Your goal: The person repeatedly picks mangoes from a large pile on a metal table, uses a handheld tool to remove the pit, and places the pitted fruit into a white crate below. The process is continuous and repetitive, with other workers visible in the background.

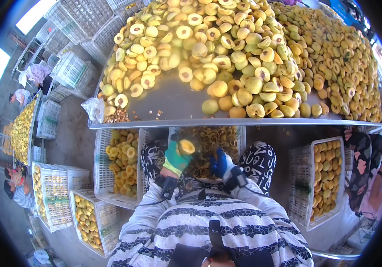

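My left hand (177, 158), in a green glove, grips a yellow peach half (187, 147) with its hollowed cut face turned up. To its right, my right hand (220, 163) wears a blue glove and has its fingers curled. Something dark shows at its fingertips, too blurred to tell whether it is a tool. Both hands are over a white plastic crate (241, 137) between my knees, which holds curled brown-yellow peach scraps (207, 138). On the metal-edged table (174, 100) in front lies a large heap of halved peaches (244, 63), many with brown stone cavities showing.
A crate of hollowed peach halves (124, 163) stands by my left knee. Another crate of halves (326, 180) is at right, beside a seated person (366, 167). The table's metal rim (231, 122) runs just beyond my hands. A plastic bag (94, 110) sits at its left corner.
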Tool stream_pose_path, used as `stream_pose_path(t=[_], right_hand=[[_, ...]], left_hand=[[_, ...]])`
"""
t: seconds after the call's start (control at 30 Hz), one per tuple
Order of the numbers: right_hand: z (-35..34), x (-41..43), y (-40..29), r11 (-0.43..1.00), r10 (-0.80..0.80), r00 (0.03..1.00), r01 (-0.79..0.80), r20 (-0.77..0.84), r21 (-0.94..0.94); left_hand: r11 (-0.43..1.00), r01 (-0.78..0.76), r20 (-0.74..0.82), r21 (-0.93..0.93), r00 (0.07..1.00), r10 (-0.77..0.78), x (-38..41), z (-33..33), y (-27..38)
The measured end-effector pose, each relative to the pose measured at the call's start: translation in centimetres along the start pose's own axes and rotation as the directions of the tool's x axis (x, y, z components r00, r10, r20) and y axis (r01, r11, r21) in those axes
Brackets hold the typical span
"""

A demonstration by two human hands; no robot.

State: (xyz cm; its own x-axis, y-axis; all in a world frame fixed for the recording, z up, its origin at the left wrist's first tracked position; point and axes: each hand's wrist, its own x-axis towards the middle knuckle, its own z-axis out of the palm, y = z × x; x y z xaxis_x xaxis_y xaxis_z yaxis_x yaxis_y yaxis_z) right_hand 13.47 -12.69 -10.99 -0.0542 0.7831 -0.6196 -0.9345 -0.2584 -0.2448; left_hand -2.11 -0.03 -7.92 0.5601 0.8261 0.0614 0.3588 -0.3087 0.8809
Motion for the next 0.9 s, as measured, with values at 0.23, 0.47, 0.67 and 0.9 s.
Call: stream_pose_path(t=[0.23,0.47,0.67,0.9], right_hand=[[2.1,0.7,-0.6,0.908,-0.260,0.959,0.203,-0.111,-0.367],[5.4,-3.1,-1.2,0.753,-0.115,0.989,0.148,0.094,-0.641],[1.4,-2.4,-2.8,0.998,-0.009,0.998,0.005,-0.055,-0.066],[0.8,-1.0,-1.3,0.939,-0.168,0.980,0.126,-0.108,-0.320]], left_hand=[[0.142,0.256,0.229,-0.956,0.956,-0.181,-0.3,-2.8,-0.5],[0.975,-0.209,0.017,0.073,0.978,0.209,-0.4,-4.2,1.7],[0.959,0.102,-0.294,0.266,0.956,-0.020,1.9,-13.5,4.7],[0.783,-0.338,-0.028,0.522,0.911,0.412,9.1,-5.7,9.1]])
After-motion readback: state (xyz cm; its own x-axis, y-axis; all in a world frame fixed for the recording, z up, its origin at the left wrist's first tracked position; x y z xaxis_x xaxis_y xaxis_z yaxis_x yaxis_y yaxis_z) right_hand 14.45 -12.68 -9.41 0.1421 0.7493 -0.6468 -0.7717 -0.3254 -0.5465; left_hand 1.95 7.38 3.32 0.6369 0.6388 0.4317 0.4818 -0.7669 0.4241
